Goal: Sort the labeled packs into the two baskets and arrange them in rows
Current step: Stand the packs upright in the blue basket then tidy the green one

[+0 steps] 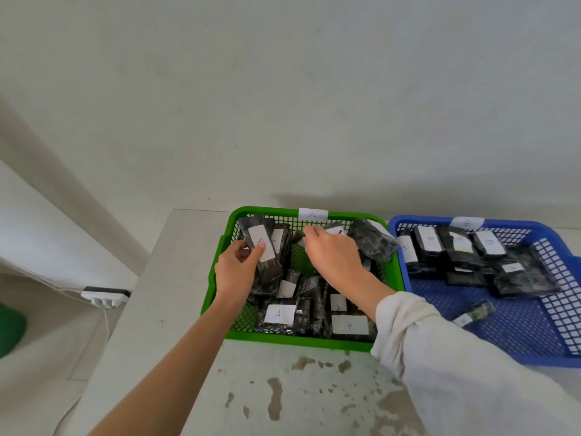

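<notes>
A green basket (301, 338) tagged A stands in the middle of the table and holds several dark packs with white labels. To its right a blue basket (547, 357) tagged B holds more packs, several in a row along its far side. My left hand (235, 272) grips a dark pack labeled B (261, 243) upright over the green basket's left side. Deep in the green basket's far part, my right hand (333, 256) has its fingers curled down onto a pack (334, 229); whether they grip it is unclear.
The baskets sit on a stained white table (283, 398) against a white wall. A power strip (105, 296) with a cord lies on the floor at the left. A green object (9, 328) shows at the left edge.
</notes>
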{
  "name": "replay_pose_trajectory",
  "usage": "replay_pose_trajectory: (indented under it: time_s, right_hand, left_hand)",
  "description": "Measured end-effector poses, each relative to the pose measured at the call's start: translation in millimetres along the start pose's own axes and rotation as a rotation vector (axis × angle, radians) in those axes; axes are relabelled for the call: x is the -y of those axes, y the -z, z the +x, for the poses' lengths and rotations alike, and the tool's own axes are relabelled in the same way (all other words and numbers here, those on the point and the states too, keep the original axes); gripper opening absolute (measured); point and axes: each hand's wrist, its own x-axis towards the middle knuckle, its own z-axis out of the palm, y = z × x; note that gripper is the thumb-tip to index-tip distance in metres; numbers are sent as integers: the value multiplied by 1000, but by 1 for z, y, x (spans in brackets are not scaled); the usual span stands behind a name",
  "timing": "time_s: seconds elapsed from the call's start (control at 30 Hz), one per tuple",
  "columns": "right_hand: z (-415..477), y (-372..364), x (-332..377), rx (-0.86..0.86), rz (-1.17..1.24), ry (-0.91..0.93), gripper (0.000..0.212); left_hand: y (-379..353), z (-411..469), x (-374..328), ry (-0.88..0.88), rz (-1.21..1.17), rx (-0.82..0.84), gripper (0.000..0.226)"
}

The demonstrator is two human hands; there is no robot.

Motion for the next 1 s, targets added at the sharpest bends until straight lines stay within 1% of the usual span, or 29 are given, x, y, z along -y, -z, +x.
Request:
replay_pose_trajectory:
  time_s: [0.03, 0.07, 0.13, 0.2, 0.27, 0.33, 0.4, 0.47, 0.57, 0.67, 0.73, 0.8, 0.87, 1.0]
  right_hand:
    - [-2, 2, -3, -22, 81, -70, 21]
    - [-4, 6, -7, -25, 204, -142, 25]
    - [-10, 15, -15, -86, 512, -259, 28]
    - [-18, 28, -20, -117, 820, -361, 27]
    - [-28, 35, -26, -111, 1098, -468, 25]
    - [-40, 39, -35, -150, 1242, -574, 23]
    - [-55, 44, -51, -227, 1270, -627, 17]
    - [-70, 48, -72, -263, 1276, -659, 6]
    - [-97, 49, -115, -239, 1288, -784, 20]
    - [-125, 48, -161, -264, 1375, -907, 34]
    - [-144, 48, -193, -290, 1454, -996, 38]
    - [-163, 44, -220, -308, 1482, -1084, 35]
    - [-181, 39, -244, -356, 1432, -1171, 28]
    - [-210, 26, -284, -444, 1200, -1297, 21]
  left_hand:
    - [-2, -1, -1, 41, -6, 18, 19]
    - [-4, -2, -4, 81, -29, 31, 18]
    - [-9, -7, -9, 139, -102, 52, 18]
    - [-14, -16, -16, 156, -177, 82, 20]
    - [-22, -26, -24, 153, -213, 109, 22]
    - [-32, -36, -32, 137, -221, 125, 22]
    - [-46, -47, -40, 114, -221, 143, 17]
    - [-61, -59, -46, 87, -209, 164, 18]
    - [-94, -81, -56, 61, -173, 187, 21]
    - [-129, -103, -64, 58, -178, 226, 5]
    - [-152, -114, -69, 45, -155, 254, 7]
    - [-172, -123, -69, 30, -109, 284, 13]
    - [-193, -131, -70, 16, -50, 313, 23]
    - [-231, -142, -72, 5, 6, 399, 23]
